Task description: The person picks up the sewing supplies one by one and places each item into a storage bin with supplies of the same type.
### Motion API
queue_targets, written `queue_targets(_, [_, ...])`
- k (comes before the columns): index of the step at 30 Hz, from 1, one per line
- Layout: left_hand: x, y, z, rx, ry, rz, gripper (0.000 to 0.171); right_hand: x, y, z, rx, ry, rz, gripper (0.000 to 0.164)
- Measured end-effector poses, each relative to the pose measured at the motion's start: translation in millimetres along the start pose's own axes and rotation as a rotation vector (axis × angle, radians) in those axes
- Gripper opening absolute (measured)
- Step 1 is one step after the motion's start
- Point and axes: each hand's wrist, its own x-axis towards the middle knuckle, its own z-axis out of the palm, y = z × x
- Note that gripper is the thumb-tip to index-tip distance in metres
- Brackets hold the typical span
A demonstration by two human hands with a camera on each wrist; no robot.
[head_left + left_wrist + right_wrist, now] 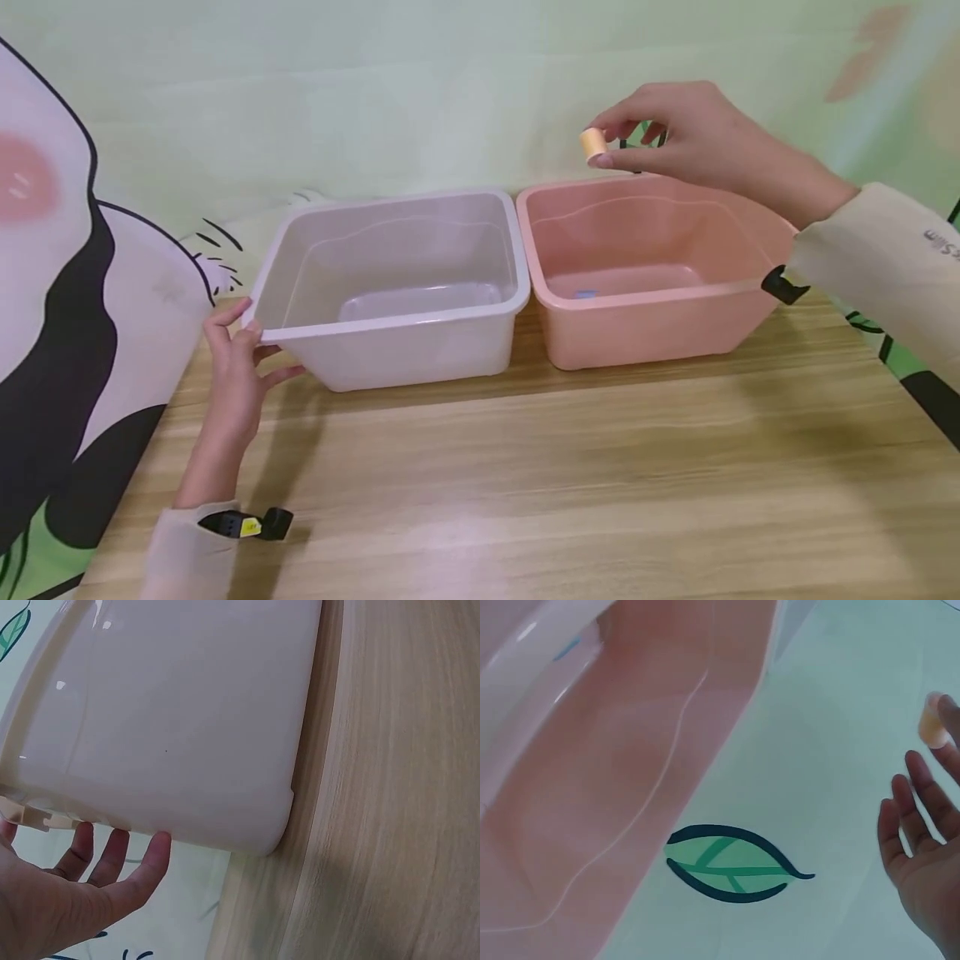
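Observation:
My right hand [682, 137] pinches a small yellow-orange cylinder with pale ends [593, 143] between thumb and forefinger, above the back rim of a pink plastic basin [637, 325]. In the right wrist view the same cylinder [932, 724] shows at the right edge, with the other fingers spread loosely. At the left, my left hand [238, 375] grips the front left corner of the rim of a pale grey-white basin [420, 350], thumb on top. The left wrist view shows the fingertips [159, 844] against that basin's outer side.
A small blue piece [586, 294] lies on the pink basin's floor. Both basins stand side by side on a wood-grain table [525, 483]. Close behind them hangs a pale green printed cloth [337, 100] with a panda and leaves.

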Motion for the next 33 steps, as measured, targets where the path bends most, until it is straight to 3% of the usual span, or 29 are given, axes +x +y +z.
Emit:
queue_targets(14, [-5.9,4.3,-8.2,0.001,0.025,0.001,0.043,25.6,2.9,6.7,0.021,0.041,-0.052,0.041])
queue_targets(19, [-1.6,7.8,-7.4,-0.017,0.023,0.014,0.041,36.1,3.7,1.9,0.012,0.009,-0.011,0.044])
queue_targets(24, [-0.1,8.2,-8.5,-0.031,0.025,0.001,0.040,45.8,8.3,5.4,0.028,-0.058,0.029,0.044])
queue_targets(33, [-5.2,7.4,-11.2,-0.028,0.028,0.009,0.041,65.1,25.3,16.1,-0.004,-0.272,0.043,0.050])
